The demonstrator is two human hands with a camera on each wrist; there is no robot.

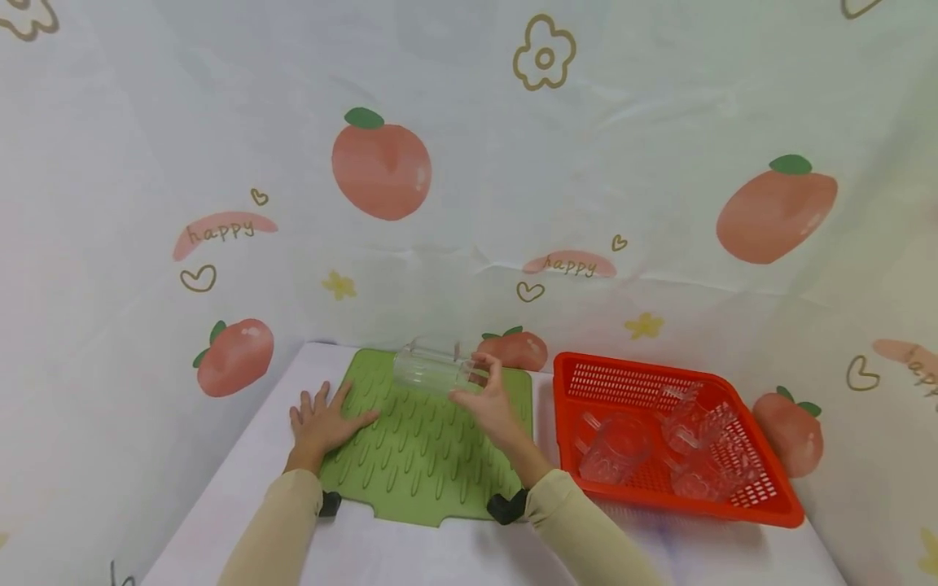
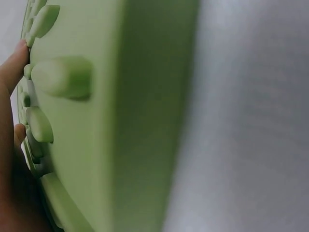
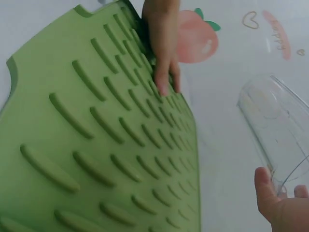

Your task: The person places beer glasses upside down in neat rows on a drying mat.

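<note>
My right hand (image 1: 493,404) grips a clear mug (image 1: 431,370) near one end, between thumb and fingers. The mug lies sideways, raised above the back of a green ribbed mat (image 1: 410,456); in the right wrist view the clear mug (image 3: 273,123) appears beside the mat, with my right hand (image 3: 285,212) at its lower end. On the mat's left edge rests my left hand (image 1: 321,425), its fingers spread and thumb pointing inward over the ribs. The left wrist view shows mostly the mat's edge (image 2: 149,116) close up, with part of my left hand (image 2: 7,145) at the side.
A red perforated basket (image 1: 733,514) stands on the right of the white table (image 1: 352,553), holding several clear mugs (image 1: 619,448). A patterned cloth (image 1: 469,203) with fruit prints hangs behind the table. A dark strap or camera part shows at each wrist.
</note>
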